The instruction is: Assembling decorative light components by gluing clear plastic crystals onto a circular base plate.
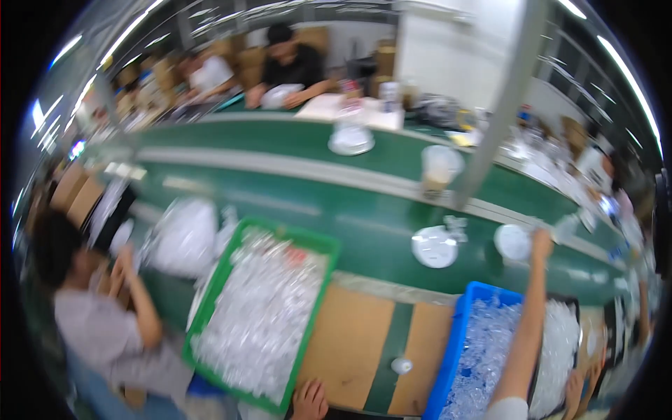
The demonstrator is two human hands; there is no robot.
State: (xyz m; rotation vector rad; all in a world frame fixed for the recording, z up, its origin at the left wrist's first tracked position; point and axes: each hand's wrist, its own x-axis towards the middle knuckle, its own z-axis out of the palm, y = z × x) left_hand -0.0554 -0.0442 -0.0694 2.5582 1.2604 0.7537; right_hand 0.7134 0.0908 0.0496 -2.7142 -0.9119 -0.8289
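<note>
Head view, blurred in places: the right hand (541,245) reaches across the green belt (336,185), its forearm passing above the blue bin (448,350). Its fingers meet the right edge of a white disc (513,243); blur hides whether they pinch it or only touch it. The disc is over the belt, beyond the blue bin. The left hand (310,400) is at the lower edge, fingers bent, just beside the near right corner of the green bin (325,280); I cannot tell whether it grips anything.

Clear pieces (259,322) heap the green bin, with an orange-red patch at its far end. More clear pieces fill the blue bin and a dark tray (577,318) right of it. Between the bins, a small white cap (402,365) sits on a green strip flanked by brown boards (350,336). A second disc (434,246) lies on the belt, left of the first, near a pole (500,115). A cup (441,170) stands farther back. A co-worker (105,322) sits at left, hands close together.
</note>
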